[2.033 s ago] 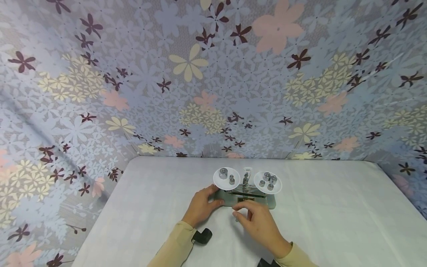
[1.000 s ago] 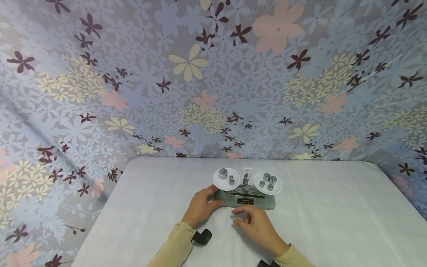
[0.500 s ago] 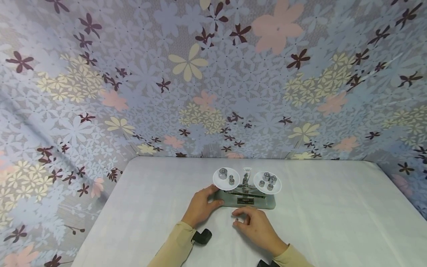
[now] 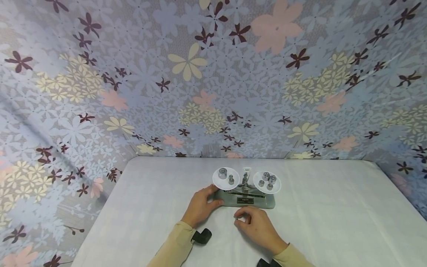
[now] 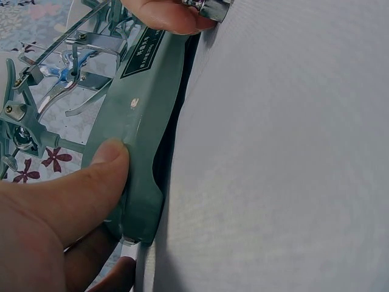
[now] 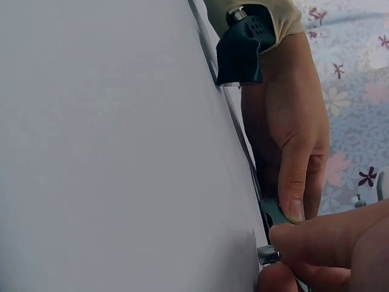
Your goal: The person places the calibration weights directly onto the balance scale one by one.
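Observation:
A green balance scale (image 4: 230, 200) with two white pans stands on the table. My left hand (image 4: 200, 205) grips the left end of its base, the thumb (image 5: 109, 155) on the front face and the other fingers behind it. In front of the base, my right hand (image 4: 257, 224) pinches a small metal weight (image 6: 267, 254) between thumb and fingertip, low over the cloth. The left pan (image 4: 218, 183) bears a large weight (image 4: 222, 173) and smaller ones (image 4: 231, 181). Several weights (image 4: 271, 180) stand on the right pan (image 4: 277, 188).
White cloth (image 4: 160, 193) covers the table, with its far edge against a flower-patterned backdrop (image 4: 213, 74). Black wrist-worn devices (image 4: 202, 236) sit at both sleeve cuffs. The upright pointer post (image 4: 245, 176) rises between the pans.
My right hand has drawn back slightly from the base, and its parted fingertips have closed on the small weight in front of the scale. My left hand has stayed on the base.

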A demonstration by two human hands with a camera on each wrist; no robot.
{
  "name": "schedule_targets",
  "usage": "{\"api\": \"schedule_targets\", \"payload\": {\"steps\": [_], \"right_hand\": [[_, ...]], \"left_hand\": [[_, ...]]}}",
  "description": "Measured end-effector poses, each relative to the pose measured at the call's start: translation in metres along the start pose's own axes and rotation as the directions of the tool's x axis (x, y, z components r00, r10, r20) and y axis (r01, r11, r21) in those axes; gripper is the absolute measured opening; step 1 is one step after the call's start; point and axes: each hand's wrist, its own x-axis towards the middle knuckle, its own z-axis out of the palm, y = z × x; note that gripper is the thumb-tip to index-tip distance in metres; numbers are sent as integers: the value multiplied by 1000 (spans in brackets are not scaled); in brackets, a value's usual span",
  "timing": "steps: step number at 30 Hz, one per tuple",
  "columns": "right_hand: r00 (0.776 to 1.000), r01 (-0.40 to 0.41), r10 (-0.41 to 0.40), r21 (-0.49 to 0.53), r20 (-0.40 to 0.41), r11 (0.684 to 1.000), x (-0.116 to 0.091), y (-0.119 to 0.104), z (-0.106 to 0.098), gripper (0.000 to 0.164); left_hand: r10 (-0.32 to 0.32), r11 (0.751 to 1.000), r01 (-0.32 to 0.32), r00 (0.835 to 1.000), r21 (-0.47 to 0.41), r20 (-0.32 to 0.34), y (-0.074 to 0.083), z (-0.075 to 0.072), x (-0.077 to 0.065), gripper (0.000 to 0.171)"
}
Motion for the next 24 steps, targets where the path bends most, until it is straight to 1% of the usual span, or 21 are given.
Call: {"api": "schedule_targets", "payload": {"steps": [4, 10, 16, 24], "right_hand": [[1000, -14, 13, 21, 16, 1000, 0, 1, -1, 15], [1000, -3, 2, 35, 25, 999, 1, 2, -2, 15], [1000, 8, -9, 32, 17, 999, 0, 2, -1, 14], [1000, 10, -10, 56, -8, 998, -1, 1, 0, 13]], "left_hand": [[9, 1000, -9, 1000, -2, 2, 0, 0, 0, 50], [16, 1000, -16, 1000, -2, 1, 0, 0, 0, 49], [15, 1000, -14, 1000, -11, 0, -1, 1, 1, 50], [2, 1000, -2, 1000, -18, 1, -2, 2, 0, 51]]}}
